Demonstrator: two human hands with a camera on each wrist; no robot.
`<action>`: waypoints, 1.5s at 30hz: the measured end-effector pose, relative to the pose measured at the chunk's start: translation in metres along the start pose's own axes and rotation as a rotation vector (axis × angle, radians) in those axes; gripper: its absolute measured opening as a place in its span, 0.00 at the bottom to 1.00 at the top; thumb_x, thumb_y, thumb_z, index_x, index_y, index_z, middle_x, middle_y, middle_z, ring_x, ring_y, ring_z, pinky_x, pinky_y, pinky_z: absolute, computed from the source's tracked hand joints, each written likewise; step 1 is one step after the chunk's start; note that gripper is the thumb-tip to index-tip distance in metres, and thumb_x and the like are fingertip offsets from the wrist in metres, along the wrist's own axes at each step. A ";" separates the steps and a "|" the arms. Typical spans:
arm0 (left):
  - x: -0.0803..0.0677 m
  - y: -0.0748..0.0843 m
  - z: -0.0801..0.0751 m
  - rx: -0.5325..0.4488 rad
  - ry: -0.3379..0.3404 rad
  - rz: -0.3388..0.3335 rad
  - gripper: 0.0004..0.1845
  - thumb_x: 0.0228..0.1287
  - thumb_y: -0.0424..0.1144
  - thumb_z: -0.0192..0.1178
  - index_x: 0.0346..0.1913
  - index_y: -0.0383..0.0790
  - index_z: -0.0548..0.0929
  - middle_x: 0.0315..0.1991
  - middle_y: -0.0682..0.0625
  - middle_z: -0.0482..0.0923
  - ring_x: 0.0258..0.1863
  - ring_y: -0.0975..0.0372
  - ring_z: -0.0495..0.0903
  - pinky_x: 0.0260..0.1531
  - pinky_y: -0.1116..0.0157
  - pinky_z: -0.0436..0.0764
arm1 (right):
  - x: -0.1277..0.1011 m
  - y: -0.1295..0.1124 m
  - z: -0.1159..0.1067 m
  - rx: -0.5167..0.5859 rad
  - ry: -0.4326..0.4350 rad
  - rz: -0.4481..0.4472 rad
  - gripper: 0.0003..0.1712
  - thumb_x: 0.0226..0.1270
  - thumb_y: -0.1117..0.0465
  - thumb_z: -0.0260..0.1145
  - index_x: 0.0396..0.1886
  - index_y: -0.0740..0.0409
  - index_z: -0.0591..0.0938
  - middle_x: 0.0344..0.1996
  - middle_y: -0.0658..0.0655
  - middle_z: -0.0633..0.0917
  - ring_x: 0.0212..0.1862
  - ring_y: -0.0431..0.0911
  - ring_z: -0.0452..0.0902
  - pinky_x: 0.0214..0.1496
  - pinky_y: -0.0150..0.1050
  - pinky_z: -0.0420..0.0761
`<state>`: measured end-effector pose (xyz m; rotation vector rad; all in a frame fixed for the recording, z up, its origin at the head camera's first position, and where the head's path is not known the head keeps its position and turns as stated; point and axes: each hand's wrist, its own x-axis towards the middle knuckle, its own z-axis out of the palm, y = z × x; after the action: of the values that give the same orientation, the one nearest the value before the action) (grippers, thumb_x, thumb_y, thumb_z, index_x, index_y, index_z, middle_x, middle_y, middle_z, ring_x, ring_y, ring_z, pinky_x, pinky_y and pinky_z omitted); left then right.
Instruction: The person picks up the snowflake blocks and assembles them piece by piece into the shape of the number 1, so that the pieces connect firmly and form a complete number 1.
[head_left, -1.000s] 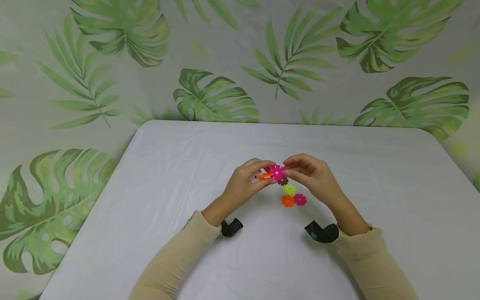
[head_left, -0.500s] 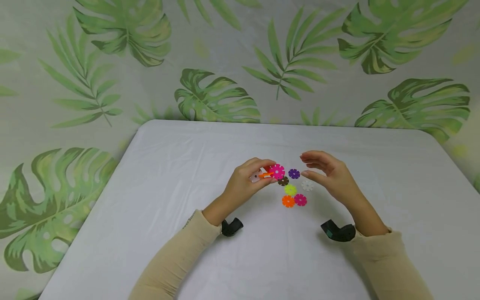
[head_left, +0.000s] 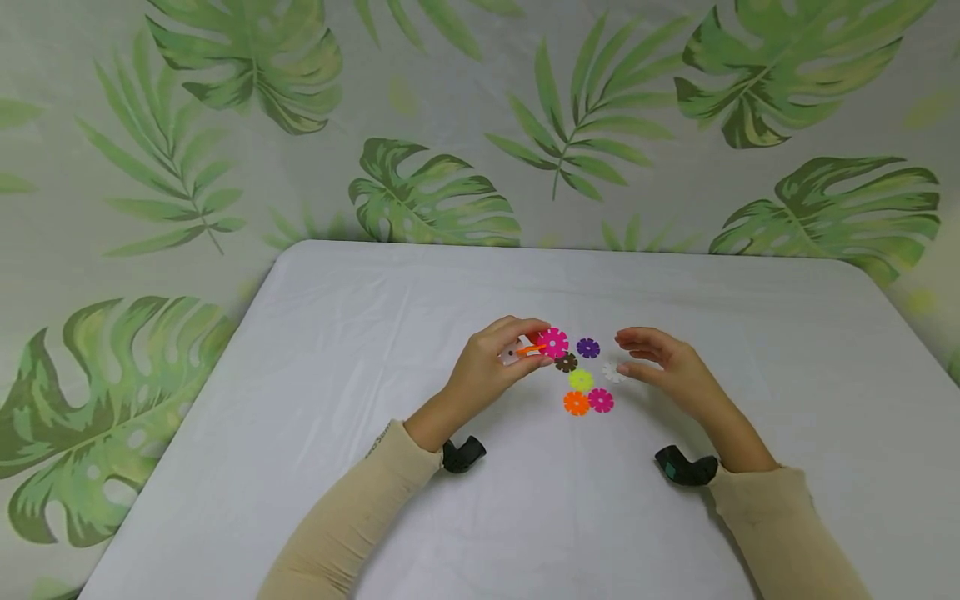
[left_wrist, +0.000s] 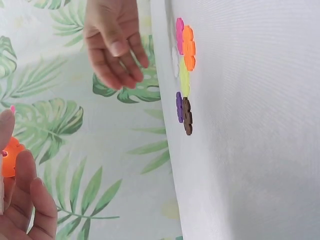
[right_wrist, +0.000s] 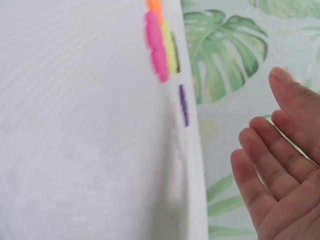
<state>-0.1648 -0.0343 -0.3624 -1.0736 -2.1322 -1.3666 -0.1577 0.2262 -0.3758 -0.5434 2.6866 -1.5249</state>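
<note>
My left hand pinches a small cluster of joined, notched plastic discs above the table. Its pink disc faces the head camera, with an orange disc edge-on beside it and white and red pieces partly hidden by the fingers. In the left wrist view the orange disc shows between the fingertips. My right hand hovers to the right with nothing in it, fingers loosely bent and thumb apart. From the head, its thumb overlaps the edge of a white notched disc on the table.
Loose notched discs lie grouped on the white tablecloth between the hands: purple, brown, yellow, orange and pink. A leaf-patterned backdrop stands behind the table's far edge.
My right hand has left the pink disc of the cluster and moved right, then down toward the white disc, uncovering the purple one. The left hand stays put with the cluster.
</note>
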 end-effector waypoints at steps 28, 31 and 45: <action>-0.001 -0.002 0.001 0.016 0.007 0.002 0.20 0.44 0.46 0.61 0.43 0.42 0.75 0.35 0.57 0.74 0.35 0.71 0.69 0.31 0.81 0.69 | 0.002 0.052 0.006 -0.244 -0.038 0.053 0.19 0.48 0.54 0.63 0.41 0.52 0.74 0.39 0.51 0.72 0.40 0.45 0.67 0.44 0.40 0.69; -0.001 -0.002 0.001 0.018 0.008 0.006 0.21 0.45 0.46 0.60 0.43 0.42 0.75 0.35 0.57 0.74 0.35 0.72 0.69 0.31 0.81 0.69 | 0.001 0.051 0.007 -0.231 -0.021 0.060 0.17 0.48 0.54 0.63 0.39 0.52 0.73 0.31 0.51 0.73 0.33 0.44 0.67 0.35 0.34 0.70; -0.001 -0.003 0.001 0.013 0.013 0.012 0.21 0.41 0.39 0.65 0.42 0.41 0.75 0.34 0.57 0.74 0.36 0.72 0.69 0.32 0.79 0.70 | 0.005 0.037 0.002 -0.087 0.053 0.079 0.13 0.50 0.57 0.62 0.37 0.53 0.75 0.31 0.52 0.75 0.32 0.44 0.71 0.33 0.28 0.73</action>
<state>-0.1667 -0.0345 -0.3657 -1.0677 -2.1193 -1.3485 -0.1729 0.2410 -0.4070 -0.3998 2.7882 -1.4294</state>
